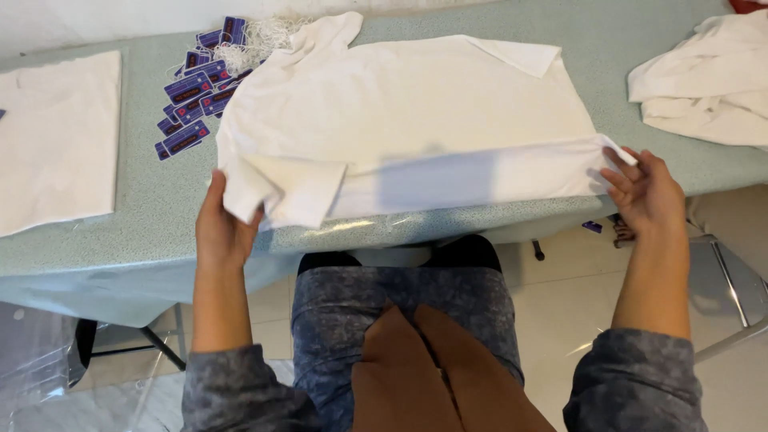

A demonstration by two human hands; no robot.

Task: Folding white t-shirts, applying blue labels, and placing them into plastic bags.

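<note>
Bright, even light from above; soft grey shadow across the shirt (pixel 416 128) near edge, glare on the table (pixel 144 200) rim and floor (pixel 576 320), focus sharp throughout.

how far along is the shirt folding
Done: a folded white cloth lies flat at the table's left. In hand: the white t-shirt is spread on the grey-green table, near edge turned over, left hand and right hand gripping its ends. Left: a crumpled white garment pile, loose purple tags.
</note>
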